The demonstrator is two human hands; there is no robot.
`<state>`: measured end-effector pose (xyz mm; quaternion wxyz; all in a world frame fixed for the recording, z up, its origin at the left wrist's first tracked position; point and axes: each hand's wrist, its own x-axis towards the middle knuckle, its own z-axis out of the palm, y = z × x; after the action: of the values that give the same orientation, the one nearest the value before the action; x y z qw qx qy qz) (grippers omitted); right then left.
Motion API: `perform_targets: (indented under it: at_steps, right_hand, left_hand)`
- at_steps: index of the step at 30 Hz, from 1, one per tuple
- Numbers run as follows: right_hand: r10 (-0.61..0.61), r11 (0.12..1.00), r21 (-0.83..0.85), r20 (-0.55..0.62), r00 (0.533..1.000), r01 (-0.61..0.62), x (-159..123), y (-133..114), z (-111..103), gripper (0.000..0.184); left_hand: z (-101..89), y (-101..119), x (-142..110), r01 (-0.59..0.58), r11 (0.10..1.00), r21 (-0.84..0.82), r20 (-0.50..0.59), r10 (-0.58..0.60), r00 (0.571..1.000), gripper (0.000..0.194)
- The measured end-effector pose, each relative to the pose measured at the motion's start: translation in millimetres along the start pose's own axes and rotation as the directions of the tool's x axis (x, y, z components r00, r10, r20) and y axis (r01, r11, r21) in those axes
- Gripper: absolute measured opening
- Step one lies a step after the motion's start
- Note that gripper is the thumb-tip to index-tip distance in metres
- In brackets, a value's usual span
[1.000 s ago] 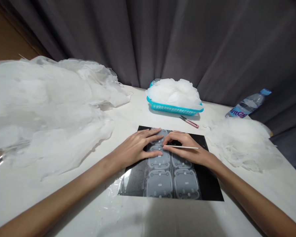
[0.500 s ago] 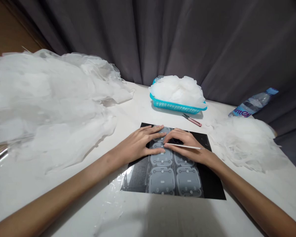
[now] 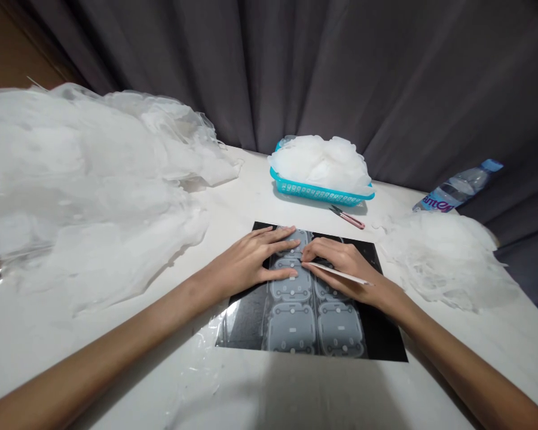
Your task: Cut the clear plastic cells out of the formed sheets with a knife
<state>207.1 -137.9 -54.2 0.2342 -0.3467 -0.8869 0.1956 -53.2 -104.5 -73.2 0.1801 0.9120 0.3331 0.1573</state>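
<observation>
A clear film sheet [image 3: 296, 316] with rows of rounded die-cut shapes lies on a black mat [image 3: 381, 334] in the middle of the white table. My left hand [image 3: 251, 260] lies flat on the sheet's far left part, fingers stretched out and pressing it down. Right beside it, my right hand [image 3: 341, 266] is closed in a pinch on a thin white stick [image 3: 341, 273]. The stick's tip rests on the sheet near my left fingertips, and its tail points right.
A big heap of white film [image 3: 80, 191] covers the table's left. A turquoise basket [image 3: 318, 192] heaped with white pieces stands at the back, with small pink snips [image 3: 347, 218] in front. A smaller white pile [image 3: 443, 257] and a lying water bottle [image 3: 457, 188] are at the right.
The stick's tail has tilted slightly lower to the right and my right hand has shifted a little. My left hand stays pressed on the sheet.
</observation>
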Motion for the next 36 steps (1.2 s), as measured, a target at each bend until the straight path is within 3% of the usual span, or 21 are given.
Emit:
perform_targets:
  at_steps: [5, 11, 14, 16, 18, 19, 20, 22, 23, 25, 28, 29, 31, 33, 36]
  right_hand:
    - [-0.128, 0.989, -0.08, -0.042, 0.991, 0.125, -1, 6, 10, 0.011]
    - [-0.193, 0.924, -0.354, -0.114, 0.974, 0.142, 4, 4, 22, 0.023]
    - [-0.258, 0.871, -0.453, -0.088, 0.962, 0.192, 6, 2, 29, 0.025]
    - [-0.254, 0.889, -0.413, -0.087, 0.963, 0.198, 10, 3, 30, 0.024]
    - [-0.157, 0.953, -0.288, -0.205, 0.966, 0.094, 15, 10, 21, 0.023]
    - [-0.072, 0.977, -0.213, -0.313, 0.947, 0.004, 18, 17, 12, 0.022]
    - [0.02, 0.986, -0.138, -0.439, 0.898, -0.09, 21, 25, 0, 0.021]
    - [0.195, 0.961, -0.023, -0.65, 0.735, -0.276, 23, 41, -27, 0.019]
    - [0.242, 0.953, 0.033, -0.675, 0.697, -0.3, 23, 47, -41, 0.017]
    - [0.308, 0.951, 0.149, -0.538, 0.785, -0.27, 21, 48, -62, 0.015]
    - [0.291, 0.935, 0.282, -0.257, 0.921, -0.217, 19, 25, -70, 0.015]
    - [0.253, 0.927, 0.324, -0.159, 0.954, -0.191, 20, 15, -67, 0.015]
    - [0.18, 0.898, 0.414, -0.035, 0.983, -0.15, 22, -3, -60, 0.016]
    - [0.185, 0.857, 0.5, -0.063, 0.981, -0.13, 22, -11, -54, 0.022]
    - [0.264, 0.85, 0.518, -0.272, 0.925, -0.091, 17, -5, -52, 0.02]
  left_hand:
    - [1.1, -1, -1, 0.006, 1.0, 0.01, 0.013, -0.006, 1.0, 0.068]
    - [0.4, 1, -1, -0.001, 1.0, -0.015, 0.0, 0.0, 1.0, 0.069]
    - [0.6, 2, -2, 0.033, 0.995, -0.096, -0.02, -0.035, 0.999, 0.082]
    - [0.7, 3, -2, 0.081, 0.984, -0.159, -0.004, -0.083, 0.997, 0.098]
    - [0.3, 2, -3, 0.124, 0.972, -0.199, 0.034, -0.119, 0.992, 0.108]
    - [-0.1, 2, -3, 0.138, 0.968, -0.209, 0.053, -0.13, 0.99, 0.111]
    - [-0.7, 1, -4, 0.15, 0.965, -0.215, 0.066, -0.139, 0.988, 0.111]
    - [-2.2, -1, -4, 0.162, 0.96, -0.229, 0.078, -0.148, 0.986, 0.112]
    - [-3.1, -1, -4, 0.16, 0.958, -0.238, 0.078, -0.145, 0.986, 0.112]
    - [-4.9, -1, -3, 0.147, 0.956, -0.254, 0.039, -0.142, 0.989, 0.111]
    - [-7.1, 6, 1, 0.123, 0.95, -0.289, -0.149, -0.171, 0.974, 0.108]
    - [-7.6, 10, 3, 0.101, 0.948, -0.303, -0.21, -0.17, 0.963, 0.101]
    - [-7.8, 18, 7, 0.062, 0.928, -0.367, -0.254, -0.164, 0.953, 0.067]
    - [-7.1, 25, 8, 0.089, 0.872, -0.481, -0.196, -0.206, 0.959, 0.031]
    - [-6.4, 33, 5, 0.195, 0.76, -0.62, -0.096, -0.32, 0.943, 0.03]
